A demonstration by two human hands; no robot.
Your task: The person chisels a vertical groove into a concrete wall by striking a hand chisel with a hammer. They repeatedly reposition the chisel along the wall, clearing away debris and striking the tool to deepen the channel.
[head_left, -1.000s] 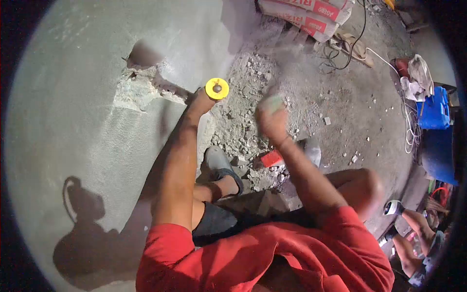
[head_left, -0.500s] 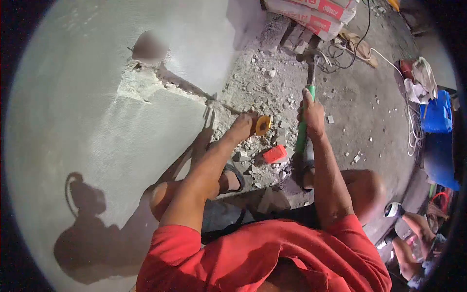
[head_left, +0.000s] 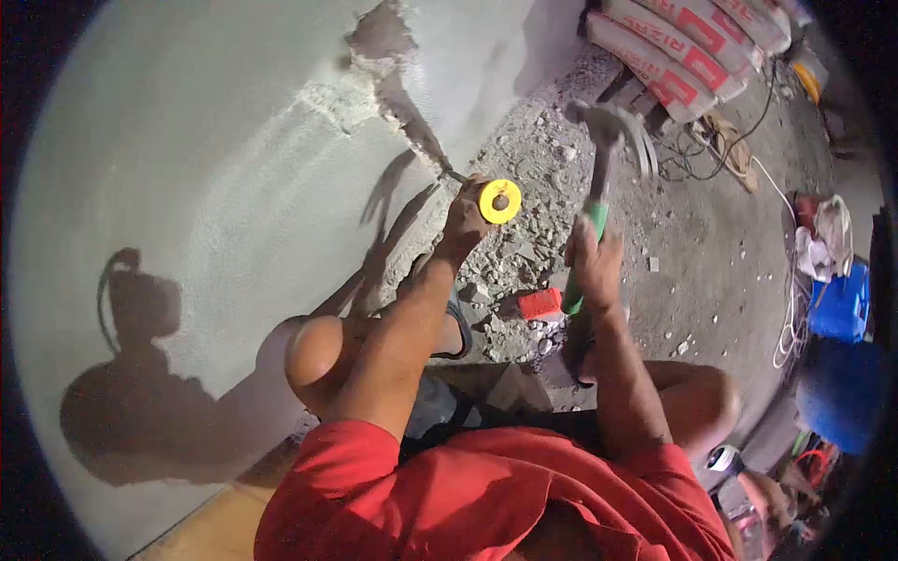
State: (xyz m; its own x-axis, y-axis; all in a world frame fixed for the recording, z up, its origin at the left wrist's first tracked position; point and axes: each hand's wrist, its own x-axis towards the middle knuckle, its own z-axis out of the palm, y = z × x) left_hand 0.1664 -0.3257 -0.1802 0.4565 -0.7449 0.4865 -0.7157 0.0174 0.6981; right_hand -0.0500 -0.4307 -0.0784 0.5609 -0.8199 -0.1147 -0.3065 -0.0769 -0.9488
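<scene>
My left hand [head_left: 467, 220] is closed around a chisel with a round yellow hand guard [head_left: 488, 199]. The chisel's tip points into the lower end of a rough groove [head_left: 409, 114] cut in the grey plastered wall [head_left: 253, 178]. In my right hand [head_left: 596, 262] is a claw hammer [head_left: 600, 168], gripped by its green handle with the head raised beyond my fingers. The hammer head stands apart from the chisel, to its upper right. Near my right hand, a red block [head_left: 540, 304] lies on the rubble.
Broken mortar rubble [head_left: 533, 178] covers the floor along the wall. Stacked cement bags [head_left: 673, 56] stand at the top right. Cables [head_left: 781, 341] run along the right, near a blue container [head_left: 839, 304]. Another person's leg [head_left: 762, 491] shows at the lower right.
The view has shifted. The chisel's yellow guard has turned to face me, its tip now showing at the groove. The hammer head has swung, with its claw now plainly in sight.
</scene>
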